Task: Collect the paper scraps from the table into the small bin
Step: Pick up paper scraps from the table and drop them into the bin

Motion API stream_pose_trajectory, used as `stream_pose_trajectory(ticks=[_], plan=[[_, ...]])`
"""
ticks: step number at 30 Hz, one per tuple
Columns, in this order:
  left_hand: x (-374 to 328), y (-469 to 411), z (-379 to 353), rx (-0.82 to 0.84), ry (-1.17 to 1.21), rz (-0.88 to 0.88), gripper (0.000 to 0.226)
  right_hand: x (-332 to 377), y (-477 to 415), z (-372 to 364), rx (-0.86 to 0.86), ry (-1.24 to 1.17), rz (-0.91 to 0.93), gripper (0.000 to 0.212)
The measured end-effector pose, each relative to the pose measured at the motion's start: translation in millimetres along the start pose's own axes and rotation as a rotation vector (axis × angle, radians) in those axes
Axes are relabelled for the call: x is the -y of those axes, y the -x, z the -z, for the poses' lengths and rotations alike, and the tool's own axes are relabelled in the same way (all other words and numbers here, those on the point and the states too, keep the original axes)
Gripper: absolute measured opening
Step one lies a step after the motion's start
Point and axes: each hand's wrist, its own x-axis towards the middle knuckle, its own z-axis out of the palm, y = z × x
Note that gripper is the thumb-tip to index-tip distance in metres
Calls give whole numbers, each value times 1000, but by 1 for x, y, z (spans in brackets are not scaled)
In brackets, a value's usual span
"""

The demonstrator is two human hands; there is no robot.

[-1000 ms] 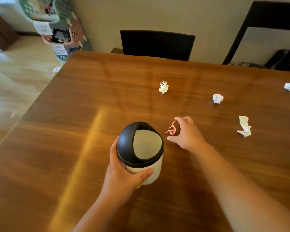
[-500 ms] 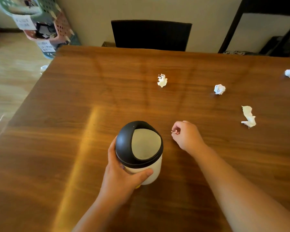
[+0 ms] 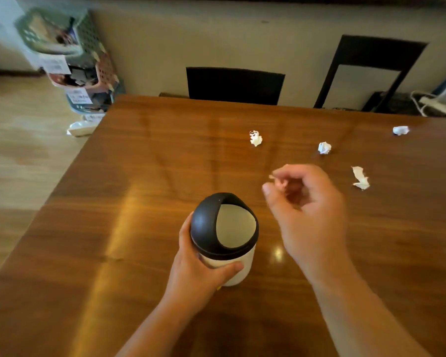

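A small white bin [image 3: 225,243] with a black dome lid and a pale swing flap stands on the wooden table [image 3: 144,181]. My left hand [image 3: 200,271] grips its side. My right hand [image 3: 307,215] is raised to the right of the bin, above the table, fingers curled around a small pink paper scrap [image 3: 281,183] that is mostly hidden and blurred. White crumpled scraps lie farther back: one at centre [image 3: 255,138], one to its right [image 3: 324,147], a flatter one [image 3: 360,178], and one at the far right [image 3: 400,130].
Two dark chairs [image 3: 234,85] [image 3: 371,70] stand at the table's far side against the wall. Stacked plastic baskets [image 3: 72,63] stand on the floor at the back left, with a white object [image 3: 81,128] beside them. A power strip [image 3: 437,105] lies at the far right.
My right hand closed on the pink scrap on the table, then lifted it up off the surface. My left hand has stayed on the bin. The camera has tilted up.
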Motion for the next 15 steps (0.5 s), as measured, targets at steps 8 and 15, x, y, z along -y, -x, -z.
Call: stream_pose_trajectory(ticks=[8,15], plan=[[-16,-15,18,-17,8,-57,118,-18,5,-11,108,178,-156,59],[-9,-74,0,-73,-9,-23,118,-119,-78,-27,296,269,-371,33]])
